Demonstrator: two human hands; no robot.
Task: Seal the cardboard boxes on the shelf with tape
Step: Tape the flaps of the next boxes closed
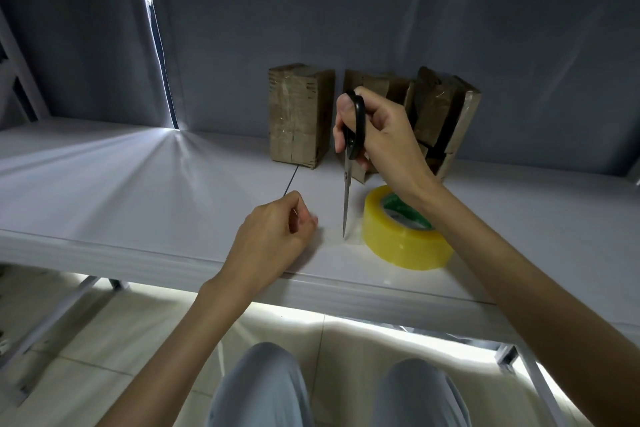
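Observation:
Two cardboard boxes stand at the back of the white shelf (138, 191): a closed, taped box (299, 114) on the left and an open-flapped box (440, 114) on the right, partly hidden by my right hand. My right hand (377, 130) grips black-handled scissors (348, 184), blades pointing down at a clear strip of tape (337, 236) pulled from the yellow tape roll (401, 236). My left hand (280, 230) pinches the free end of that strip near the shelf's front edge.
Grey fabric covers the wall behind the shelf, with a bright gap at the left. Below the shelf's front edge are a tiled floor, metal frame legs and my knees.

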